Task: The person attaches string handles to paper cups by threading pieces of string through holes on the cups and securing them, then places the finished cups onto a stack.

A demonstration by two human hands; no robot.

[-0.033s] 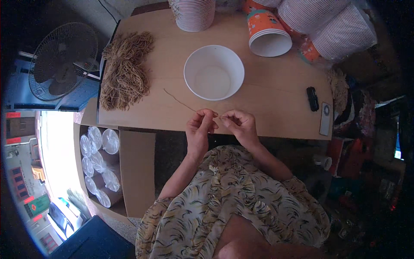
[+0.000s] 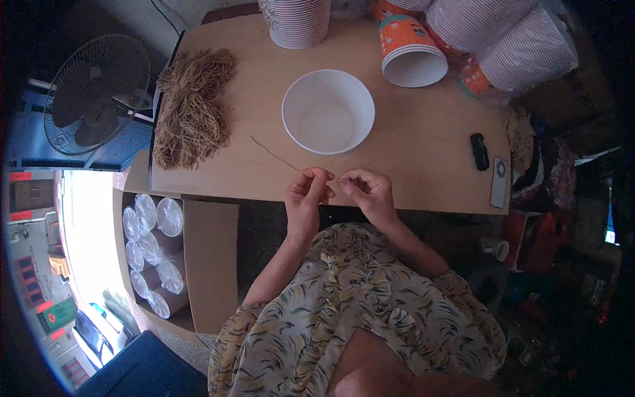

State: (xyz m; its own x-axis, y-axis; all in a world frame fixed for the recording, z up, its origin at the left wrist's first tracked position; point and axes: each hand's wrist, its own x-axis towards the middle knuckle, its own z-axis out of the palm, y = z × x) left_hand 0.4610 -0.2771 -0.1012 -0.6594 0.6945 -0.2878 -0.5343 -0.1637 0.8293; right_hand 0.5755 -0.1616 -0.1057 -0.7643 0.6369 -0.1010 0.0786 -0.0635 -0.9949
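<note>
Both hands are pinching one thin string [image 2: 278, 157] at the bench [image 2: 423, 165] edge — left hand [image 2: 308, 193], right hand [image 2: 365, 190]. It is trailing loose leftward and could slip free.

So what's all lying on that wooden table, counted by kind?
White bowl: 1
Bundle of brown twine: 1
Single twine strand, pinched by both hands: 1
Stack of white cups: 1
Orange patterned cup: 1
Small black device: 1
Flat white device: 1
Total: 7
</note>
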